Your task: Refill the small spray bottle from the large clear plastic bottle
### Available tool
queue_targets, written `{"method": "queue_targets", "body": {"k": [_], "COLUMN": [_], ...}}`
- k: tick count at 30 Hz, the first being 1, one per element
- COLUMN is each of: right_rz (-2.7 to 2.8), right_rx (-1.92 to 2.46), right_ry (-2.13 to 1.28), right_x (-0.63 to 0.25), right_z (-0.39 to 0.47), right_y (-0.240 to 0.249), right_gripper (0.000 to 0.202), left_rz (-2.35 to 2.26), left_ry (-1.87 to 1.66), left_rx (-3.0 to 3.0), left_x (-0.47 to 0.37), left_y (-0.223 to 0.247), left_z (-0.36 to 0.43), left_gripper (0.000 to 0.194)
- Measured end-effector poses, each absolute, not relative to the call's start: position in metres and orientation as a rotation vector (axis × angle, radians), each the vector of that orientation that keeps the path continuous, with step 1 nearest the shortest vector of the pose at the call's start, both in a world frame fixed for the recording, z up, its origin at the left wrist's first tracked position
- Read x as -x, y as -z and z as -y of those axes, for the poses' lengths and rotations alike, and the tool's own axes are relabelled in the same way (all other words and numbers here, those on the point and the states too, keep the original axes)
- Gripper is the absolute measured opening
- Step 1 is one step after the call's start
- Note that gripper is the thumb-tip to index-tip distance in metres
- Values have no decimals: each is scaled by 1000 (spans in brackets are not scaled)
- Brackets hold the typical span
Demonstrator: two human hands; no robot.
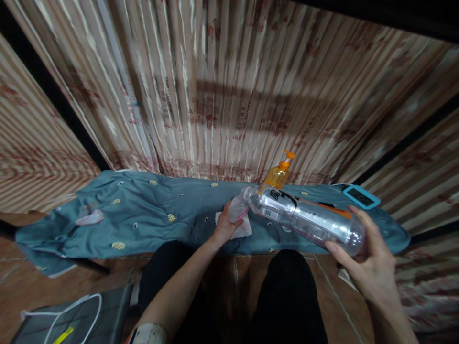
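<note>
Over tissue [244, 231], small clear btl [236, 206] gripped by L hand [225, 225], mouth close to tilted big btl [311, 217], base gripped by R hand [373, 267] right of tissue. Prob. pouring step; next move calls for 2 mouths aligned. Pump btl [276, 178] behind tissue.

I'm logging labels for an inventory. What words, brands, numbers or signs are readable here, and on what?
None reads with certainty.
Large bottle: bold black characters blurred, fine print too small.
Blue-framed screen: too dark and small.
Curtain: red print, too blurred.
</note>
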State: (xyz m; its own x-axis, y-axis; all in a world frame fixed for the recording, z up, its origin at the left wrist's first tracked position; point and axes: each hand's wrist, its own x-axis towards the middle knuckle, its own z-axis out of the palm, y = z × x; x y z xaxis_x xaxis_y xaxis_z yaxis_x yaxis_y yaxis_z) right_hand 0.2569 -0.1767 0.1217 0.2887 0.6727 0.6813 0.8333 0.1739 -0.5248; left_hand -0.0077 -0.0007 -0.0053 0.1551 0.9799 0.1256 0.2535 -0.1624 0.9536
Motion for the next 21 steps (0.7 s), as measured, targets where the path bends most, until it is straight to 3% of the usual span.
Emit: {"method": "queue_targets", "body": {"k": [21], "right_rz": [1429], "right_rx": [1541], "right_ry": [210], "right_x": [-253], "right_z": [178], "right_y": [-122], "right_gripper": [88], "left_rz": [-1211], "left_ry": [-1064], "left_rx": [-1590], "left_x": [8], "left_y": [5], "left_z": [1], "left_gripper": [76]}}
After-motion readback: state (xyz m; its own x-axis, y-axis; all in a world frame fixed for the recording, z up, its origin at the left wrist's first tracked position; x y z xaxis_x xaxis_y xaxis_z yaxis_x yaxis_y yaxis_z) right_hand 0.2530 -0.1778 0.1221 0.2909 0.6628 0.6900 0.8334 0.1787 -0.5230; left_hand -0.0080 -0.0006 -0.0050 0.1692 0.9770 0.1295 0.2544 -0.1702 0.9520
